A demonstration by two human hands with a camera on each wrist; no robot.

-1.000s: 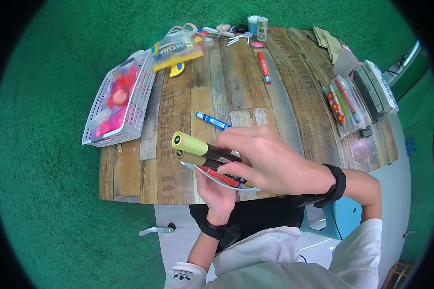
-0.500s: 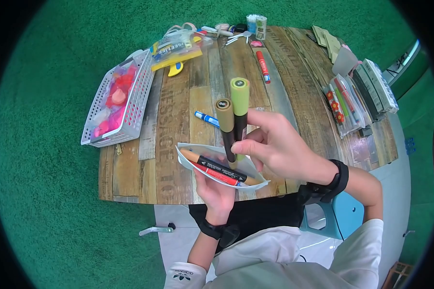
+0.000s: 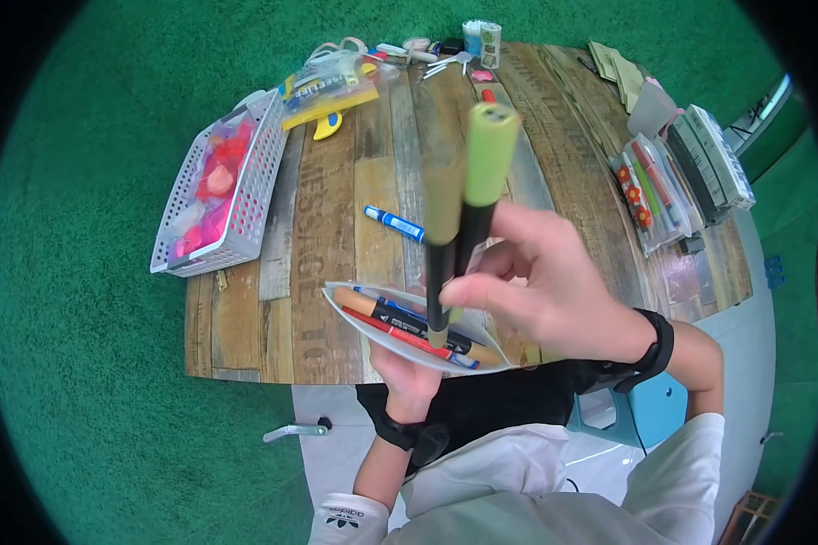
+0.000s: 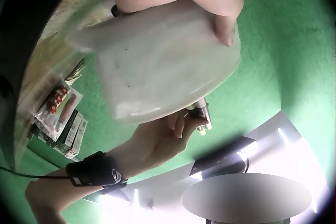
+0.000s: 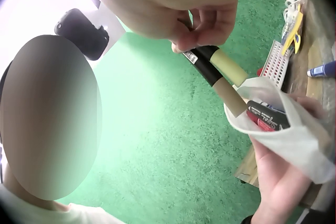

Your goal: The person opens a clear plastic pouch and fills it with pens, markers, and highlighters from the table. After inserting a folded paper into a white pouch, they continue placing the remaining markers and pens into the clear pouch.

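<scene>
My left hand (image 3: 407, 381) holds a whitish, see-through pouch (image 4: 168, 61) from below, its mouth spread upward. Inside lie a black marker with tan ends (image 3: 409, 320), a red marker (image 3: 391, 332) and blue pens partly hidden under them. Two black-barrelled markers, one with light green ends (image 3: 491, 154) and one with olive-brown ends (image 3: 443, 200), stand nearly upright, pinched between the thumb and fingers of my right hand (image 3: 554, 282). In the right wrist view their lower ends reach the pouch's mouth. Just beyond, a blue marker (image 3: 394, 222) lies on the table.
A white perforated basket (image 3: 254, 213) with pink and red items stands at the left. Behind it is a yellow-edged plastic bag (image 3: 332, 95). Along the right edge are a clear bag of pens (image 3: 650, 186) and boxes (image 3: 713, 154). Cotton swabs (image 3: 445, 64) lie at the back.
My right hand has swung the two markers from slanting left to nearly upright and shifted right. The pouch's mouth has tipped more into sight, showing blue pens inside.
</scene>
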